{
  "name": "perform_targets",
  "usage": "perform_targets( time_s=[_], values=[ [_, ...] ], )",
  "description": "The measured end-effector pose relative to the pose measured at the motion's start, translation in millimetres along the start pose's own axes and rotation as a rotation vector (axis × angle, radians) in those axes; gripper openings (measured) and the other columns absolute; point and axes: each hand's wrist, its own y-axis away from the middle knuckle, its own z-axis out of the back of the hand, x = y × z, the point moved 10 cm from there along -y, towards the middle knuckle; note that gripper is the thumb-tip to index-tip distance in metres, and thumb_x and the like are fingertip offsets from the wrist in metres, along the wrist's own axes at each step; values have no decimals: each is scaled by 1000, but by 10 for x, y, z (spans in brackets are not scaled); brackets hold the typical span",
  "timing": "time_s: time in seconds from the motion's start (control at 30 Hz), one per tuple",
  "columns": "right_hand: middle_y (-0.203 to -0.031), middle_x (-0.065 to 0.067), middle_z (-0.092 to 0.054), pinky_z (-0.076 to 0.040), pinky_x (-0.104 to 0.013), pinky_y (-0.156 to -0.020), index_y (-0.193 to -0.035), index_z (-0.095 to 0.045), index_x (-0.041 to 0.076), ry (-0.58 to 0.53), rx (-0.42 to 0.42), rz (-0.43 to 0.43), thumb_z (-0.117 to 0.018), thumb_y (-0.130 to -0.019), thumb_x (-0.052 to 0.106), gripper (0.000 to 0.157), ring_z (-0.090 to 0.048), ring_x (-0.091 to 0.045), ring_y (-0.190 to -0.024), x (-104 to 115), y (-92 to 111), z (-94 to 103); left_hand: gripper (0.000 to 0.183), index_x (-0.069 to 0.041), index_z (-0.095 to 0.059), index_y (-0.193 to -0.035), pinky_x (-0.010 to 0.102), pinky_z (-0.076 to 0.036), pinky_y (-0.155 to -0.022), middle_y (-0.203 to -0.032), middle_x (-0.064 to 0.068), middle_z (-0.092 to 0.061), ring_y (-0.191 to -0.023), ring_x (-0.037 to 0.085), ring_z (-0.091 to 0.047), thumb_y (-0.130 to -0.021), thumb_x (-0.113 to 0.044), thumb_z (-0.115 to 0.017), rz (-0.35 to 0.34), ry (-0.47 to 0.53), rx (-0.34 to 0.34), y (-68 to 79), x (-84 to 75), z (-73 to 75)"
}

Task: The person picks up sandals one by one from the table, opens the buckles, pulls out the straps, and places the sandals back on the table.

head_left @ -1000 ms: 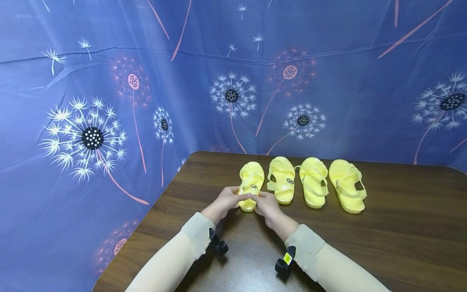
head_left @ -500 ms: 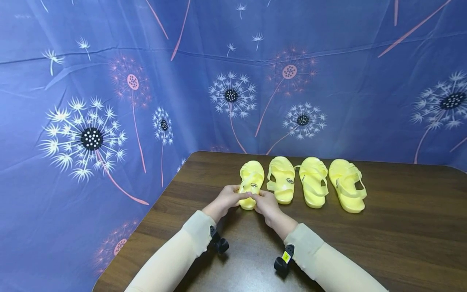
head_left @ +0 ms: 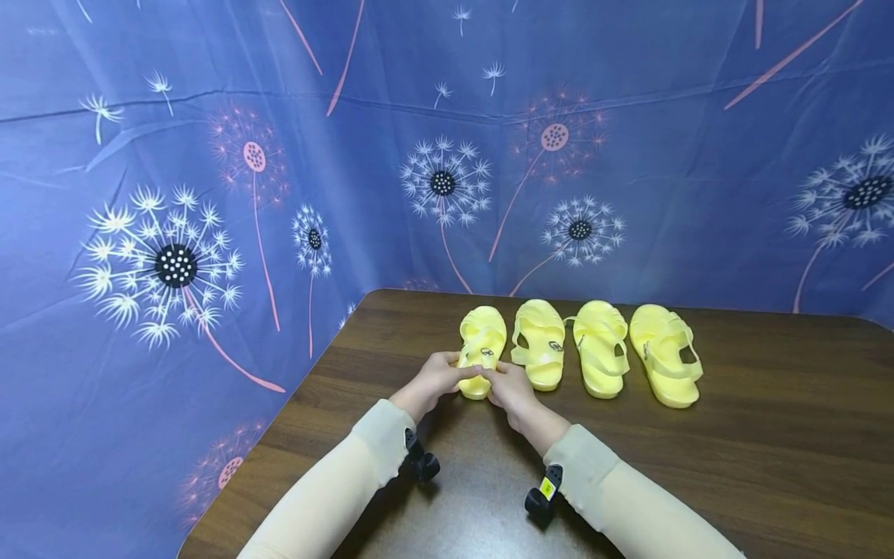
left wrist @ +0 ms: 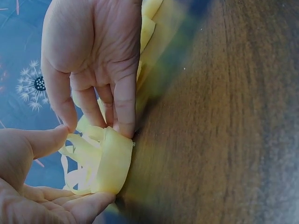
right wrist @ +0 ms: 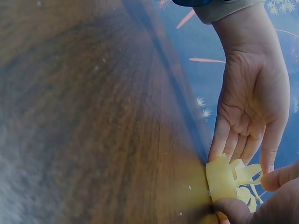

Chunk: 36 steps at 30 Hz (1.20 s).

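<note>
My left hand point(head_left: 433, 377) and right hand point(head_left: 515, 393) hold the leftmost yellow sandal point(head_left: 483, 326) by the two sides of its heel end. Both thumbs meet over its strap, with the other fingers along the sides. Its toe points to the back of the table. In the left wrist view the rounded heel of this sandal point(left wrist: 114, 161) faces the camera, close over the wood. From the right wrist, the same sandal point(right wrist: 222, 179) shows between the fingers of both hands. Just right of it lies a second yellow sandal point(head_left: 541, 341).
Two more yellow sandals, a third sandal point(head_left: 599, 349) and a fourth sandal point(head_left: 665, 357), continue the row to the right on the brown wooden table point(head_left: 782, 435). A blue dandelion-print cloth point(head_left: 663, 155) hangs behind the table and on its left.
The held sandal and both hands have shifted slightly toward the back of the table. The other sandals have stayed in place.
</note>
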Motion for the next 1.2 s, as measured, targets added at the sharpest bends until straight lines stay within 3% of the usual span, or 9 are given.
perform_targets(
  time_s=[0.13, 0.23, 0.47, 0.63, 0.73, 0.83, 0.9, 1.0, 1.2],
  values=[
    [-101, -10, -61, -46, -22, -70, -140, -43, -9, -14, -6, -1, -50, -99, 13, 47, -42, -4, -61, -6, -12, 11, 58, 8, -50, -134, 42, -50, -98, -129, 16, -61, -111, 21, -60, -89, -22, -71, 3, -3, 0, -17, 5, -15],
    [-71, 2, -50, -41, -20, -63, -141, -41, -9, -25, -11, -1, -50, -98, 12, 48, -30, -3, -48, -5, -29, 17, 58, 7, -51, -134, 41, -50, -98, -129, 16, -61, -110, 21, -60, -89, -22, -71, 3, -4, -3, -28, -1, -25],
    [-93, -5, -59, -49, -27, -82, -143, -36, -10, -16, -18, -9, -49, -99, 12, 51, -34, -3, -50, -17, -56, 26, 59, 7, -49, -136, 43, -49, -99, -130, 16, -60, -113, 23, -59, -90, -24, -70, 7, -8, -3, -36, -16, -31],
    [-56, 6, -39, -41, -19, -62, -143, -36, -10, -34, -10, -6, -49, -99, 12, 51, -29, -2, -46, -18, -72, 21, 57, 6, -51, -135, 42, -50, -98, -128, 15, -62, -109, 20, -60, -90, -24, -70, -5, -6, 4, -53, -18, -42],
    [-85, -7, -64, -44, -19, -66, -144, -35, -10, -27, -12, -3, -49, -99, 12, 52, -47, -5, -62, -9, -63, 20, 56, 6, -51, -134, 41, -50, -98, -126, 15, -62, -107, 19, -60, -90, -23, -70, -15, -3, 3, -71, -20, -45],
    [-113, -15, -59, -44, -20, -67, -142, -40, -8, -10, -19, 3, -50, -99, 13, 49, -48, -9, -71, 11, -64, 21, 54, 6, -53, -133, 39, -51, -96, -125, 15, -63, -105, 18, -60, -90, -22, -70, -22, 1, 1, -84, -27, -43],
    [-93, -10, -59, -39, -17, -57, -140, -44, -6, -8, -16, 12, -50, -99, 13, 46, -45, -7, -62, 30, -69, 15, 53, 6, -53, -132, 37, -51, -95, -125, 15, -63, -103, 17, -60, -90, -21, -69, -23, 5, 1, -92, -34, -41],
    [-66, 2, -41, -30, -16, -48, -138, -47, -5, -17, -10, 24, -50, -100, 14, 43, -30, -3, -48, 47, -80, 3, 53, 6, -53, -133, 36, -52, -94, -125, 15, -63, -104, 17, -60, -90, -22, -70, -21, 1, -2, -102, -41, -33],
    [-53, 9, -30, -30, -16, -48, -139, -46, -5, -17, -8, 45, -48, -101, 16, 43, -29, -3, -46, 53, -103, -13, 55, 6, -52, -134, 34, -53, -91, -124, 15, -64, -107, 19, -62, -90, -23, -70, -21, -7, 1, -127, -59, -30]
  ],
)
